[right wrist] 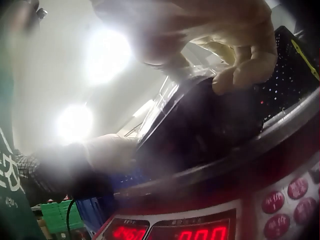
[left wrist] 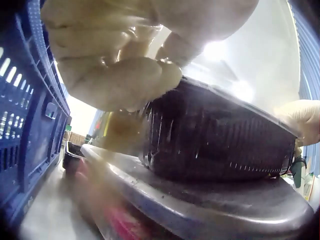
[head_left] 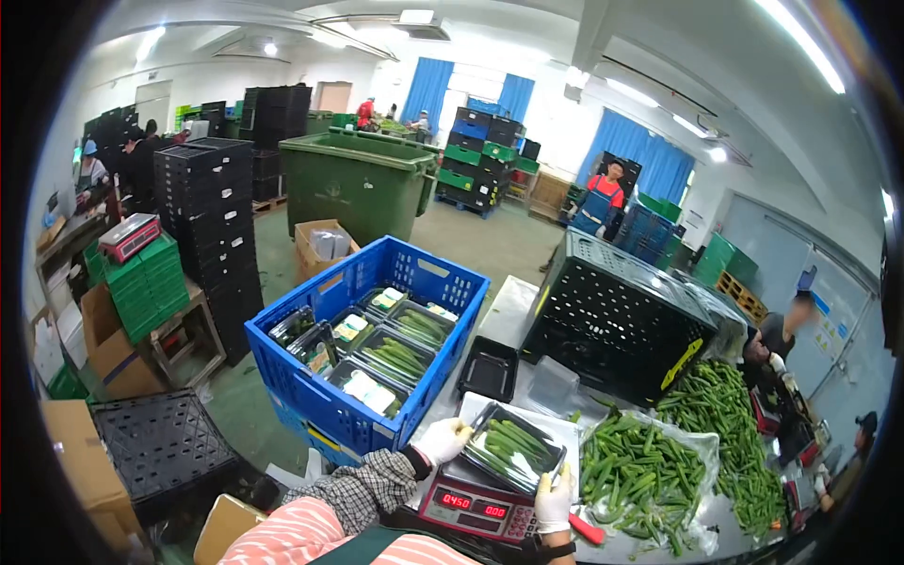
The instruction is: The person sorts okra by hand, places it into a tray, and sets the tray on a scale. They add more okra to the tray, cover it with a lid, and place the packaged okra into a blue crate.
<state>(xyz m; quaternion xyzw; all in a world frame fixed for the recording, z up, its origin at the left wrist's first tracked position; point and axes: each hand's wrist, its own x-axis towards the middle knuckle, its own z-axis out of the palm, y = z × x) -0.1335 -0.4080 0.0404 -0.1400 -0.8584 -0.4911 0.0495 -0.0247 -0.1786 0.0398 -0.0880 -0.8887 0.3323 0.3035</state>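
A black plastic tray of green okra pods, with shiny clear plastic over it, is held over a red scale. My gloved left hand pinches its left end, thumb and fingers at the rim. At the opposite end my gloved right hand grips the rim. The left wrist view shows the dark tray side tilted close over the scale's metal plate. In the right wrist view, fingertips of the right hand curl over the tray's corner. Red digits glow on the display.
To the left, a blue crate holds several packed trays. Loose okra is heaped on the right, beside a tipped dark green crate. An empty black tray lies behind the scale. A red-handled tool is near my right hand.
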